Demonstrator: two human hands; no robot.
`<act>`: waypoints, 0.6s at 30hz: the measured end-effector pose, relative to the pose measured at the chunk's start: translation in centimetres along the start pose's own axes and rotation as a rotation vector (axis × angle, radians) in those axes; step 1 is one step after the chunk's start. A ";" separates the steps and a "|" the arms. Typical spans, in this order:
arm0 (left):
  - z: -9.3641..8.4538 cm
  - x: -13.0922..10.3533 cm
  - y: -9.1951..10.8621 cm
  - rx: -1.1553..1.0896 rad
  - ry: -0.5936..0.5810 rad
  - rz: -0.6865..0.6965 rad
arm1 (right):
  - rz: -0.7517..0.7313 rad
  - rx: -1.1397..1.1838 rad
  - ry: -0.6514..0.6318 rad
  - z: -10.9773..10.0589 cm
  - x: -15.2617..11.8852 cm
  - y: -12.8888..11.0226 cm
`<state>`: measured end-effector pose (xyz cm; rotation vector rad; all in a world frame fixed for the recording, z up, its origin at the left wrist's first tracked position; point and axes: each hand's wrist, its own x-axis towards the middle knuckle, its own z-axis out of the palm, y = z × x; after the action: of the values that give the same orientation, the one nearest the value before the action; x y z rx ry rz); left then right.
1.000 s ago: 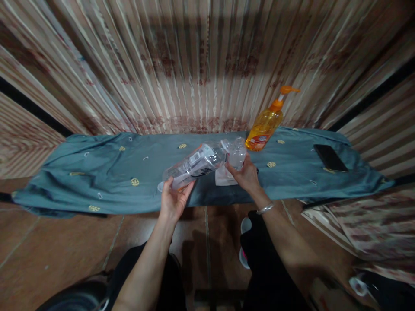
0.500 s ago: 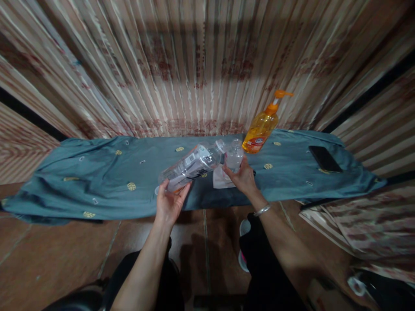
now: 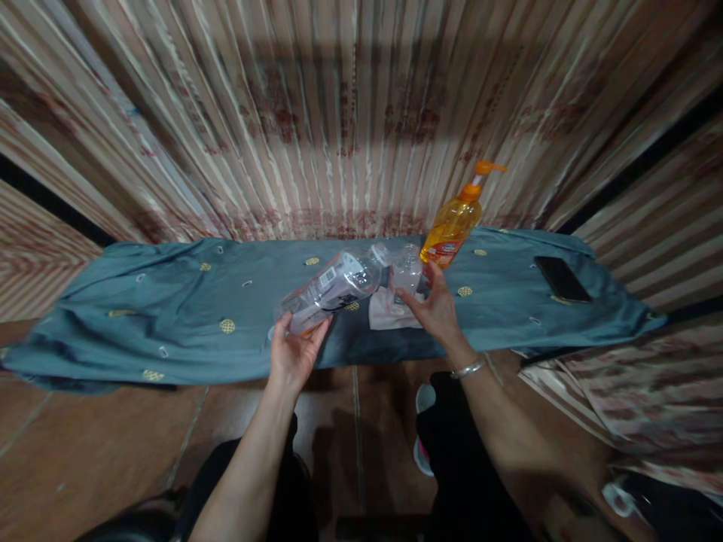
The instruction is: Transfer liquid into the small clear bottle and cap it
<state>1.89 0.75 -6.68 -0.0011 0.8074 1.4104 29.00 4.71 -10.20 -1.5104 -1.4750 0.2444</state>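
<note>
A large clear plastic bottle (image 3: pixel 330 290) with a printed label and barcode lies tilted in my left hand (image 3: pixel 294 354). The fingers and thumb of that hand are closed around its lower left end. Close to the bottle's right end is a smaller clear plastic container (image 3: pixel 407 267), whose exact kind I cannot make out. My right hand (image 3: pixel 437 309) is just to the right of this container, thumb and fingers spread apart. Its thumb overlaps the container's lower part; whether it touches is unclear. A whitish folded cloth or tissue (image 3: pixel 389 315) lies beneath, partly covered.
An orange pump bottle (image 3: pixel 449 229) of yellow liquid stands behind my right hand. Toward the right end of the cloth-covered table (image 3: pixel 169 301) lies a black phone (image 3: pixel 561 278). A pleated curtain (image 3: pixel 316 113) hangs along the back. My legs are below the front edge.
My right hand has shifted slightly right and its fingers have spread off the small clear container. My left hand keeps the large bottle almost where it was.
</note>
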 end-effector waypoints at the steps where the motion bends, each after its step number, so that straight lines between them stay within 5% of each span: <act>1: 0.0 0.0 0.0 -0.003 -0.002 -0.003 | -0.030 -0.017 0.020 -0.7 0.1 0.0; 7: 0.0 -0.3 -0.3 -0.016 -0.014 -0.032 | -0.308 -0.181 0.147 -4.3 -1.1 -5.0; 11: 0.0 -0.4 -0.1 -0.028 -0.016 -0.033 | -0.414 -0.114 0.086 -3.2 -3.6 -8.7; 18: -0.1 -0.5 0.0 -0.027 -0.038 -0.061 | -0.058 0.285 -0.206 2.1 -4.3 -8.9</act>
<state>1.91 0.25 -6.52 -0.0196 0.7505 1.3598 20.61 0.22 -6.87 -1.2397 -1.5674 0.5653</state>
